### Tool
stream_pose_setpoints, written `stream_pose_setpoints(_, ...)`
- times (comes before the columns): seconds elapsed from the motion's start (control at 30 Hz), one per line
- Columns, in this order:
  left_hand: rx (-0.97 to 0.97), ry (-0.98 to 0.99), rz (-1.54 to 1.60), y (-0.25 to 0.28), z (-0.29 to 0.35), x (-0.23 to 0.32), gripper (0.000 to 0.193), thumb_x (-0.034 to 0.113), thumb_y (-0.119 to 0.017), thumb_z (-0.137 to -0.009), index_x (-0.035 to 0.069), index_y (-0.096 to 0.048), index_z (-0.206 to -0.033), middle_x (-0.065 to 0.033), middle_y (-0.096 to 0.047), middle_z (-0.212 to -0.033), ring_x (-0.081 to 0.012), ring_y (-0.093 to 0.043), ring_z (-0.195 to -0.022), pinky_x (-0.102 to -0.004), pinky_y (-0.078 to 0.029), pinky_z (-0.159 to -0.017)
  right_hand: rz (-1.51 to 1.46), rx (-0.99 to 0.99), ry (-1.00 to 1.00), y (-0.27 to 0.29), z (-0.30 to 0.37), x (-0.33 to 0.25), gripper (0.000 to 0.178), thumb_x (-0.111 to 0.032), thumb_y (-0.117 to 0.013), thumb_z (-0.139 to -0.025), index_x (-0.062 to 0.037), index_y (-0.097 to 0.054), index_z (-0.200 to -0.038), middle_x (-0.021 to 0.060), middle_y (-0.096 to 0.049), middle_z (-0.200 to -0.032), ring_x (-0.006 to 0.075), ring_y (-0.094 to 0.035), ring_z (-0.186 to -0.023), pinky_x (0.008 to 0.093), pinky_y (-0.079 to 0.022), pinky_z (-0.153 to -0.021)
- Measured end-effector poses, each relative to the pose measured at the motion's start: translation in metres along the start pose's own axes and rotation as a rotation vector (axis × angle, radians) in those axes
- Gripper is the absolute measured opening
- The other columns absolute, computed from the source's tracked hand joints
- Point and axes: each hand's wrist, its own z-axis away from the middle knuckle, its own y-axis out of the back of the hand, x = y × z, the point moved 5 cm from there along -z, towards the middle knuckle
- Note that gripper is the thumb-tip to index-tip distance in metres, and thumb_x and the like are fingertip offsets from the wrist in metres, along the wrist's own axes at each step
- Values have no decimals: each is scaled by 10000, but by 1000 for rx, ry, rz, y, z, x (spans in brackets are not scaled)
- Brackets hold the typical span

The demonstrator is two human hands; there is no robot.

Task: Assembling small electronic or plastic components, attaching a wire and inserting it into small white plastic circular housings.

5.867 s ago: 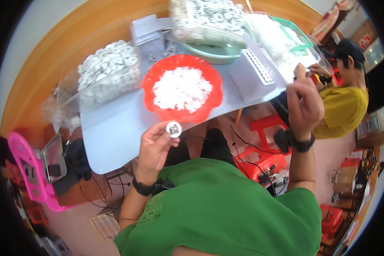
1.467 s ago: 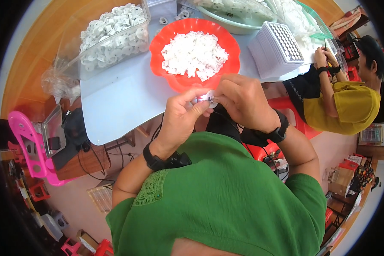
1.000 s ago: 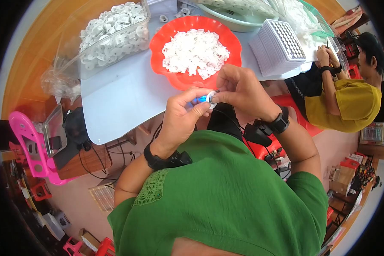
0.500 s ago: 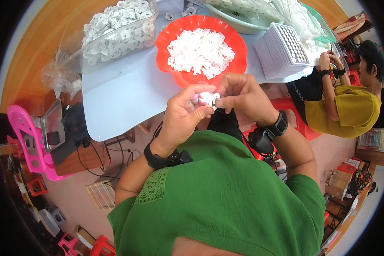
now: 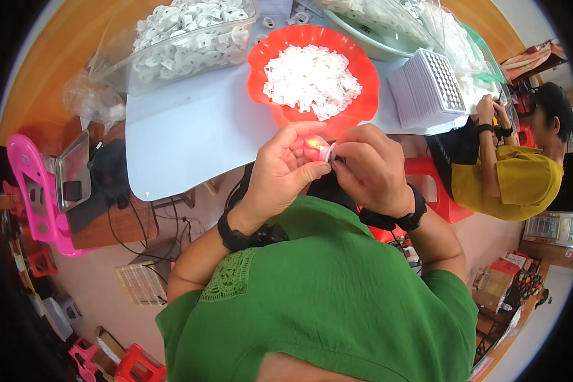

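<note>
Grey table (image 5: 191, 127) ahead; left hand (image 5: 280, 172) and right hand (image 5: 372, 172) together, pinching white part (image 5: 328, 153); loose grip, part likely drops.

The person wears a bright green short-sleeved top of plain woven cloth (image 5: 337, 299), with a patch of green openwork lace (image 5: 230, 283) set into the left shoulder. A black band, perhaps a watch, sits on the wrist of the left hand (image 5: 280, 172), and a broader black wristband (image 5: 401, 216) circles the wrist of the right hand (image 5: 372, 169). Both forearms are bare below the sleeves.
</note>
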Motion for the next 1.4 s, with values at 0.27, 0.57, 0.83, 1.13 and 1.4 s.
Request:
stream_pose_setpoints(0.27, 4, -13, -27, 0, 2, 1, 482, -10, -694, -813, -10, -478, -1244, -64, -589, -1015, -105, -579, -907, -247, -502, -820, 96, 33, 87, -2, 7, -4, 230, 13, -689, -622, -23, -580, -821, 84, -573, -801, 233, -562, -627, 329, -438, -497)
stream_pose_setpoints(0.57, 15, 25, -41, -2, 1, -2, 456, 18, -721, -799, -5, -510, -1203, -55, -591, -1008, -104, -575, -911, -252, -501, -822, 180, -17, 115, 1, 10, -9, 244, -4, -673, -596, -14, -596, -828, 73, -498, -709, 221, -538, -594, 337, -426, -481)
stream_pose_setpoints(0.83, 15, 52, -59, -2, -1, -4, 429, -2, -706, -803, -21, -510, -1184, -62, -593, -1017, -113, -582, -932, -255, -504, -847, 81, -69, 192, -2, 5, -7, 213, 28, -641, -582, 6, -559, -778, 83, -512, -710, 241, -541, -581, 352, -434, -479)
stream_pose_setpoints(1.13, -53, 10, -125, -3, -6, -3, 268, -2, -676, -833, -36, -575, -1078, -63, -591, -1041, -108, -576, -924, -259, -498, -812, 135, 16, 165, 0, 8, -4, 223, 23, -649, -555, 7, -555, -756, 87, -515, -696, 244, -534, -574, 348, -411, -469)
stream_pose_setpoints(1.4, -37, -51, -45, -7, -8, -3, 179, -22, -658, -841, -14, -567, -995, -16, -568, -943, -47, -543, -818, -204, -483, -693, 130, -25, 140, 1, 7, -4, 230, 23, -652, -554, 2, -556, -763, 82, -511, -697, 239, -517, -560, 352, -406, -467)
